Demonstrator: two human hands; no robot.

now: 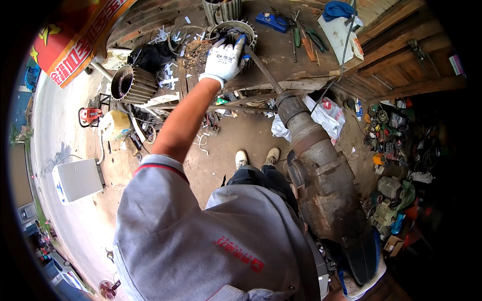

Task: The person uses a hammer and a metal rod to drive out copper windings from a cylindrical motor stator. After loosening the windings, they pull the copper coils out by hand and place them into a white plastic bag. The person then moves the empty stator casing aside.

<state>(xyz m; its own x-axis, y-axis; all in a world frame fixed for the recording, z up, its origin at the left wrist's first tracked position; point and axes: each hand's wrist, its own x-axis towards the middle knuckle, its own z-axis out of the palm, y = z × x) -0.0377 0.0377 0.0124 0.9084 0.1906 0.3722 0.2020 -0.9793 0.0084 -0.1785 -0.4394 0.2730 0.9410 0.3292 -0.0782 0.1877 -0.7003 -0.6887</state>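
At upper centre of the frame, on wooden bench [281,55]: finned motor housing [249,31], gripped at its rim by gloved left hand [224,60], fingers curled shut over it. Judged a steadying hold; any lift needed firmer purchase. Upper left, hung red banner [75,35], yellow characters; right of centre, lay white bag [329,113], red mark.

Off to the left on the concrete floor [75,145]: a white box-shaped appliance [78,179], a yellow canister [116,125], a small red machine [90,116]. Hung at upper left, a red banner [75,37]. Along the worktop [281,55]: a blue case [271,21], pliers [315,39], a blue rag [337,9]. Beside it, a rusty cylinder [321,175] and a white plastic bag [326,114].
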